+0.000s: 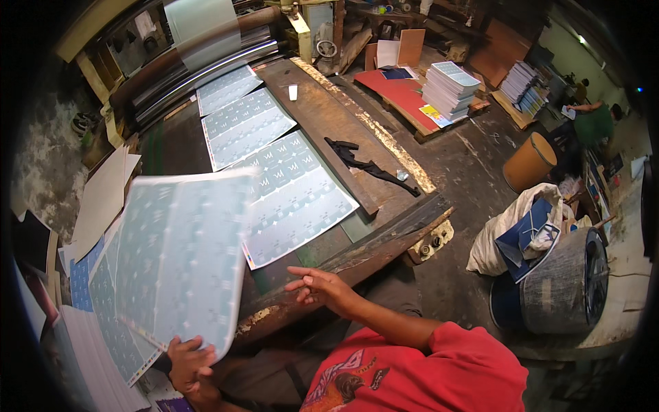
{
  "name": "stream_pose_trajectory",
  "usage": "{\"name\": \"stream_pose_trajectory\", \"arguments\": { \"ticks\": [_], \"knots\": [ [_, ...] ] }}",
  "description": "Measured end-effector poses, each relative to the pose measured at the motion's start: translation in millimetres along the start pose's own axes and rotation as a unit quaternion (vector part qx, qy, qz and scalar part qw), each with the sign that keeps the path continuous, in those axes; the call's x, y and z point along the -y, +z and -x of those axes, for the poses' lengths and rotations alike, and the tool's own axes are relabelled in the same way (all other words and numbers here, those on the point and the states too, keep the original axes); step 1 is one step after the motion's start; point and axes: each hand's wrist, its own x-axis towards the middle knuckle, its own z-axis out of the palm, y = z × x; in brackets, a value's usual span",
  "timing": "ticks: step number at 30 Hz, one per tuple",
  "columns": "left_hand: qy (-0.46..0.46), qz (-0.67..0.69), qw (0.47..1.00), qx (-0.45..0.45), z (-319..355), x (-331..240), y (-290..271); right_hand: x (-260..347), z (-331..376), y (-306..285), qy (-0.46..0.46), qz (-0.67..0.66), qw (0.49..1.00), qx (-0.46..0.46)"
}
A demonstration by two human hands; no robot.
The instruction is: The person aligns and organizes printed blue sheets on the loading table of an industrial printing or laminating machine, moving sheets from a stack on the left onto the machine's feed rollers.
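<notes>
At the lower left, my left hand is closed on the near edge of a large pale blue-green printed sheet. That sheet is slightly blurred and hangs over a stack of similar sheets. My right hand is empty, its fingers loosely stretched and apart, above the near edge of the machine's long table. Just beyond it lies another printed sheet flat on the table. Behind that follow a second sheet and a third, in a line toward the rollers.
Metal rollers span the table's far end, with a sheet above them. A black cloth lies on the right side. Rightward are stacked printed sheets, a brown drum, a white sack, a dark barrel and a person.
</notes>
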Motion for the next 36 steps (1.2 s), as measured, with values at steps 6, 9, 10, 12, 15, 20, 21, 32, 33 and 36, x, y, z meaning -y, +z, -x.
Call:
{"name": "stream_pose_trajectory", "arguments": {
  "ticks": [6, 9, 10, 12, 15, 20, 21, 32, 33, 36],
  "knots": [
    [-0.034, 0.000, 0.986, 0.163, -11.5, -35.0, 30.5, -1.1, 0.4, 17.2, 0.020, -0.038, 0.999, -0.018],
    [0.001, -0.068, 0.994, 0.081, -9.1, -19.6, 33.6, -11.5, 4.5, -13.7, 0.103, -0.029, 0.992, -0.074],
    [-0.008, -0.085, 0.996, 0.032, -9.2, -14.9, 28.4, -25.0, 6.7, -29.2, 0.110, -0.029, 0.990, -0.083],
    [-0.034, -0.153, 0.987, -0.035, -11.5, -4.1, 14.2, -44.7, 16.6, -44.1, 0.153, -0.033, 0.976, -0.150],
    [-0.092, -0.231, 0.964, -0.096, -16.9, 12.2, 0.7, -74.1, 41.4, -75.6, 0.190, 0.020, 0.974, -0.120],
    [-0.131, -0.277, 0.947, -0.096, -6.1, 46.8, 4.3, -65.8, 78.4, -50.3, 0.216, 0.062, 0.966, -0.131],
    [-0.128, -0.285, 0.943, -0.115, -5.5, 47.5, 6.7, -65.8, 81.5, -51.6, 0.207, 0.073, 0.969, -0.109],
    [-0.214, -0.135, 0.959, -0.125, -7.1, 37.5, -8.2, -67.6, 41.0, -66.0, 0.146, -0.019, 0.975, -0.164],
    [-0.225, -0.110, 0.959, -0.130, -7.5, 38.2, -8.5, -65.5, 34.9, -67.0, 0.137, -0.019, 0.978, -0.157],
    [-0.248, -0.061, 0.952, -0.168, -7.2, 42.1, -5.5, -62.9, 18.5, -66.3, 0.114, -0.031, 0.979, -0.164]
  ]
}}
